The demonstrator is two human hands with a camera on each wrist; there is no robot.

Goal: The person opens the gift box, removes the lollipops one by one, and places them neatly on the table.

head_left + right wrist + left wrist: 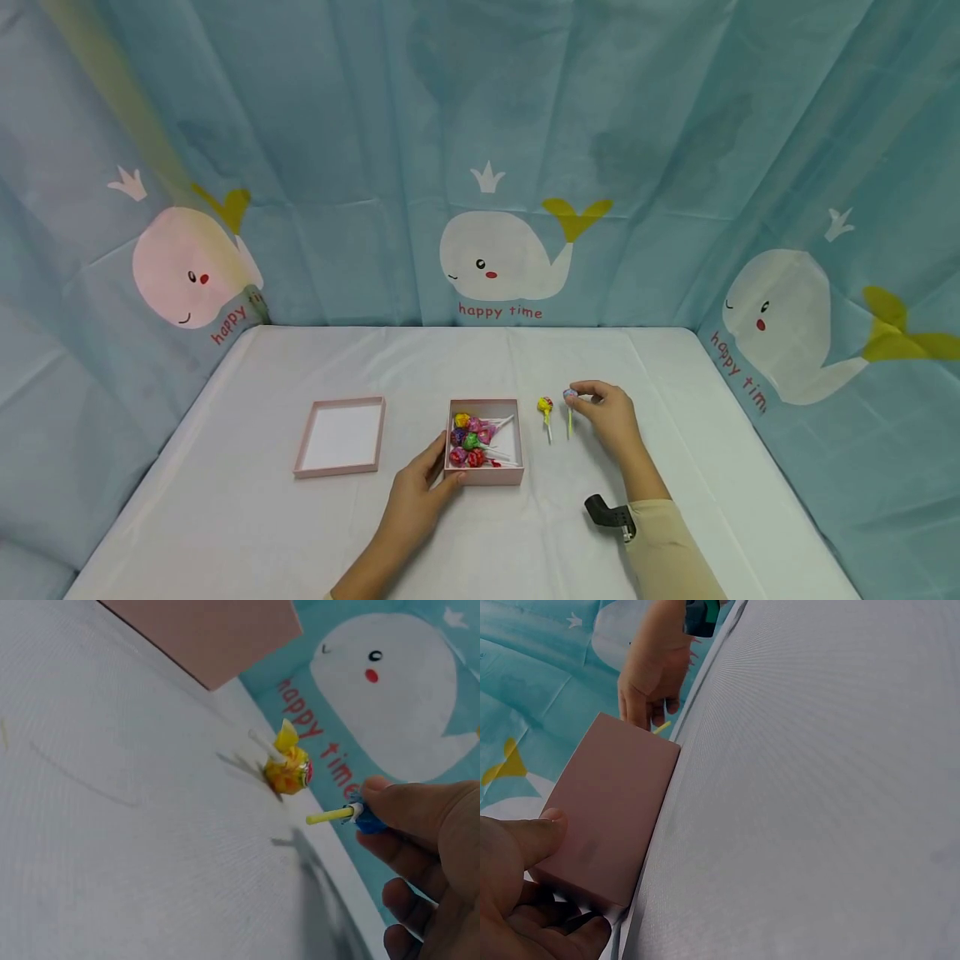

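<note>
Pinching the blue-wrapped lollipop (369, 820) by its candy head, we hold it between the thumb and forefinger of our right hand (611, 417), its yellow-green stick free and seemingly just off the white tablecloth (225, 517). Our left hand (420, 492) is clamped on the near left corner of the pink gift box (483, 476), thumb on the front wall and fingers along the left side; the two hands are apart. Just to the left of the blue lollipop, a yellow-wrapped lollipop (546, 406) lies on the cloth, stick toward us, and more wrapped lollipops (471, 440) sit heaped inside the box. Farther left lies the shallow pink lid (341, 437), well apart from the box.

We judge the blue lollipop to be light, with a hard, round head that will not squash under a pinch. Its wrapper looks thin and slick, so the ball could roll or slip between dry fingertips; the head's widest part seems the surest hold, while the thin stick would let it swing. The box looks like stiff, light cardboard, easily nudged, so a corner grip suits it.
</note>
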